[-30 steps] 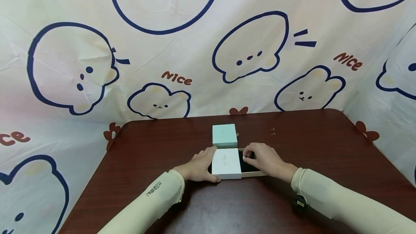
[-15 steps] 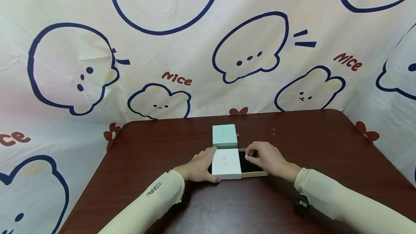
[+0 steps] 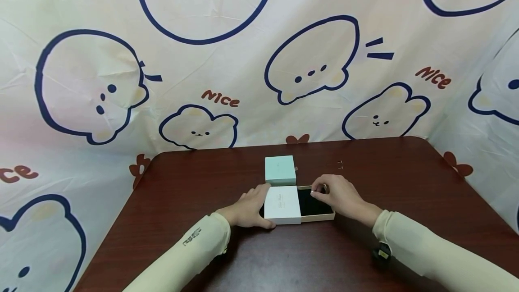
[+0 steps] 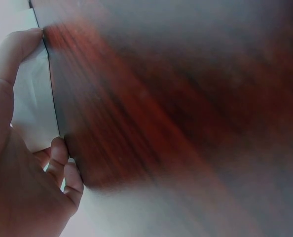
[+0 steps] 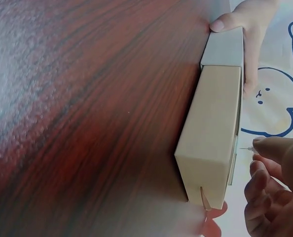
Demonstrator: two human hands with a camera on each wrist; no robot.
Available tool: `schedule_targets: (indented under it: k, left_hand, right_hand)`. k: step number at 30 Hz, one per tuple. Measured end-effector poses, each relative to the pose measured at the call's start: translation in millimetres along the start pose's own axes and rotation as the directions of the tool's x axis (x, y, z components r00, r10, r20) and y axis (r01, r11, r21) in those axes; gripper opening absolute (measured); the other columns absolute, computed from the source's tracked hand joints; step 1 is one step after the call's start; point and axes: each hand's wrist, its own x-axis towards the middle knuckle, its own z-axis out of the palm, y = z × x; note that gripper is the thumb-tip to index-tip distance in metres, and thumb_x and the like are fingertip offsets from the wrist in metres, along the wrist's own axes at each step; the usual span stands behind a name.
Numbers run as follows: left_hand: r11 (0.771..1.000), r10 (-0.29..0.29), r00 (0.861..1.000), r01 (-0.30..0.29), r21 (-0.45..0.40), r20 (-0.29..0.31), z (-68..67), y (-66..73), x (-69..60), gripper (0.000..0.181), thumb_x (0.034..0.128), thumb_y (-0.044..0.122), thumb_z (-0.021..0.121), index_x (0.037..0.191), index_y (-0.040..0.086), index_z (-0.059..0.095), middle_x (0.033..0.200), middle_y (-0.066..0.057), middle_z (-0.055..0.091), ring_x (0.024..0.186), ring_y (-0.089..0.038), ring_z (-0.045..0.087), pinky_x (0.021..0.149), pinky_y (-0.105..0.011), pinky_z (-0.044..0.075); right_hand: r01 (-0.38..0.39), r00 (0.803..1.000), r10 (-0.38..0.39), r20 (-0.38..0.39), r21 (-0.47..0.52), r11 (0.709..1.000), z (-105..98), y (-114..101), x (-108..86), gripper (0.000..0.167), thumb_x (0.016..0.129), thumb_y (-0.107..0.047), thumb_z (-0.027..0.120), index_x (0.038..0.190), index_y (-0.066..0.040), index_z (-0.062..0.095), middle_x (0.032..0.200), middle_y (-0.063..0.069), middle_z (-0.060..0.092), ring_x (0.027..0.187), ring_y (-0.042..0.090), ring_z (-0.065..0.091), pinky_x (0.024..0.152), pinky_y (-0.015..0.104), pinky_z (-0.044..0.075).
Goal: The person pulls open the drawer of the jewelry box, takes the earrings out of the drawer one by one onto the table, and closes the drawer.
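Note:
A white box sleeve (image 3: 282, 205) lies on the table, its drawer (image 3: 314, 204) with a black inside slid out to the right. My left hand (image 3: 249, 207) grips the sleeve at its left side, thumb at the near corner and fingers at the far one. Above the drawer's right part, my right hand (image 3: 338, 195) pinches a tiny item between thumb and index finger. In the right wrist view a thin metal pin (image 5: 247, 148) sticks out from those fingertips, beside the cream drawer wall (image 5: 210, 116). What the rest of the item looks like is hidden.
Directly behind the white sleeve stands a mint green box (image 3: 280, 169), with a small tab at its right side. Two tiny T-shaped pieces (image 3: 340, 165) lie farther right on the brown table (image 3: 211, 170). A patterned cloth (image 3: 251, 71) hangs behind and beside the table.
My right hand has moved a little to the right and away from me, uncovering more of the black inside. My left hand and both boxes have kept their places.

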Motion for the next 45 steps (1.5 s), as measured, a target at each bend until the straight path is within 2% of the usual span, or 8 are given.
schedule_targets:
  k: [6,14,26,32,37,45]
  left_hand:
    - [1.0,-0.002,1.0,0.002,0.001,0.003,-0.5,0.5,-0.6,0.113,0.0814,0.049,0.08,0.162,0.007,0.013,0.166,-0.015,0.022,0.151,-0.036,0.027,0.119,-0.059,0.025]
    - [1.0,0.002,1.0,-0.002,0.001,-0.002,-0.9,0.7,-0.5,0.113,0.0808,0.048,0.08,0.162,0.006,0.013,0.166,-0.015,0.023,0.151,-0.037,0.027,0.118,-0.06,0.026]
    - [1.0,0.004,1.0,-0.004,0.004,-0.001,-0.8,1.0,-0.1,0.112,0.0813,0.049,0.08,0.161,0.006,0.014,0.166,-0.014,0.023,0.15,-0.036,0.028,0.118,-0.059,0.026]
    - [1.0,0.008,1.0,-0.008,0.0,-0.002,-1.0,0.8,-0.2,0.112,0.0814,0.049,0.08,0.161,0.006,0.014,0.166,-0.014,0.024,0.149,-0.036,0.029,0.117,-0.059,0.027]
    - [1.0,0.012,1.0,-0.012,0.0,-0.002,-0.8,0.6,-0.3,0.111,0.0815,0.049,0.08,0.161,0.007,0.014,0.166,-0.014,0.024,0.149,-0.036,0.029,0.117,-0.058,0.028]
    - [1.0,0.016,1.0,-0.016,0.003,-0.004,-1.2,0.4,-0.3,0.11,0.0815,0.049,0.08,0.161,0.007,0.015,0.164,-0.015,0.026,0.147,-0.035,0.031,0.116,-0.058,0.029]
  right_hand:
    - [-0.024,1.0,0.024,0.001,0.009,1.0,-4,2,-0.4,0.005,0.089,-0.016,0.077,0.086,-0.017,0.073,0.077,-0.008,0.063,0.059,0.004,0.045,0.052,0.023,0.038]
    - [-0.057,0.998,0.057,-0.007,0.027,0.998,-12,5,-3.0,0.005,0.089,-0.018,0.078,0.088,-0.015,0.073,0.078,-0.006,0.065,0.058,0.006,0.047,0.052,0.023,0.04]
    - [-0.058,0.998,0.06,-0.035,0.051,0.997,-21,12,-3.5,0.007,0.09,-0.017,0.077,0.091,-0.011,0.075,0.079,-0.004,0.068,0.058,0.005,0.049,0.052,0.024,0.041]
    - [-0.066,0.997,0.068,-0.043,0.05,0.997,-25,15,-3.3,0.011,0.091,-0.022,0.076,0.089,-0.011,0.075,0.078,-0.004,0.068,0.055,0.006,0.046,0.049,0.025,0.039]
    - [-0.073,0.995,0.076,-0.061,0.047,0.996,-27,19,-3.4,0.009,0.092,-0.021,0.076,0.088,-0.013,0.075,0.078,-0.004,0.068,0.057,0.008,0.048,0.05,0.024,0.039]
    - [-0.083,0.994,0.087,-0.07,0.058,0.995,-32,26,-3.6,0.009,0.092,-0.02,0.076,0.09,-0.011,0.075,0.079,-0.002,0.068,0.057,0.007,0.047,0.051,0.025,0.039]
